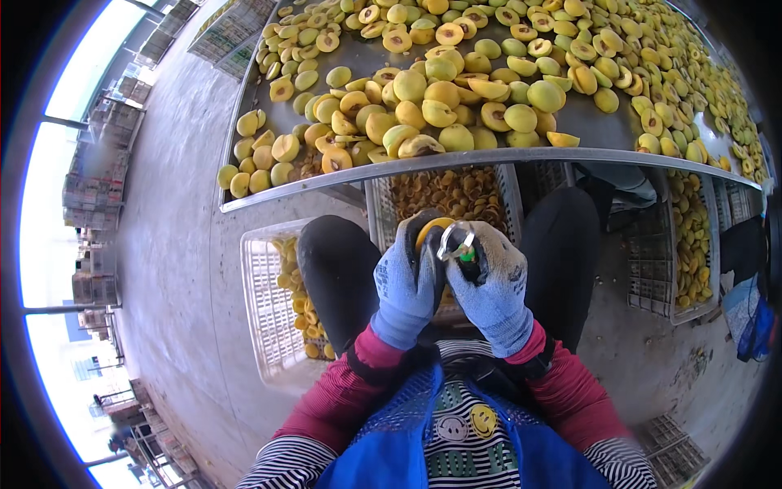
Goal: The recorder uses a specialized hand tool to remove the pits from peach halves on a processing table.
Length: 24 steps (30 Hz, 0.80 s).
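My left hand point(403, 287), in a blue knitted glove with a dark coated palm, grips a yellow peach half point(431, 231) between thumb and fingers. Close beside it, my right hand point(496, 284) in a matching glove is closed around a small looped metal coring tool point(448, 246) with a green part near the grip. The loop stands next to the fruit; whether they touch I cannot tell. Both hands are above my lap, in front of a metal-edged table point(391, 170) heaped with halved yellow-green peaches point(440, 110), several with brown pit centres showing.
Below the table edge, a plastic crate point(512, 192) holds brownish scraps. A white crate point(259, 305) with yellow fruit pieces stands left of my knee. Another fruit-filled crate point(654, 299) is at the right. Concrete floor point(177, 244) stretches left towards stacked crates point(91, 202).
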### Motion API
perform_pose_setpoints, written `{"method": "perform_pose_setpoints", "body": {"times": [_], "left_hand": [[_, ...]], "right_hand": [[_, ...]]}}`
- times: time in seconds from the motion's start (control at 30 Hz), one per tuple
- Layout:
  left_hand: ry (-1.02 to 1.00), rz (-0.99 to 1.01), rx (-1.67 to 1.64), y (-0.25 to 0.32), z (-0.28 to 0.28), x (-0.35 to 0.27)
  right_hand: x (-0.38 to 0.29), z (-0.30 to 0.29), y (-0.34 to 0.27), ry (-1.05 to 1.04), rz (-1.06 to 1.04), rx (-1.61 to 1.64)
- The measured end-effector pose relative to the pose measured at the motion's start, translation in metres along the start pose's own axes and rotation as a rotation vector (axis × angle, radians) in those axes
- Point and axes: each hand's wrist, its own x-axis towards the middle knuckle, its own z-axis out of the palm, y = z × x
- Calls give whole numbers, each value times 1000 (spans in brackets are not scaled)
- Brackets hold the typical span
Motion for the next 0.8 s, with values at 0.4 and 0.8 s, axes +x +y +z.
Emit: {"method": "perform_pose_setpoints", "body": {"times": [0.4,0.8], "left_hand": [[172,-311,-384,-12,-7,-4],[166,-195,-236,2,0,-12]], "right_hand": [[-16,-8,14,266,1269,1484],[-44,1,1,-389,68,-152]]}}
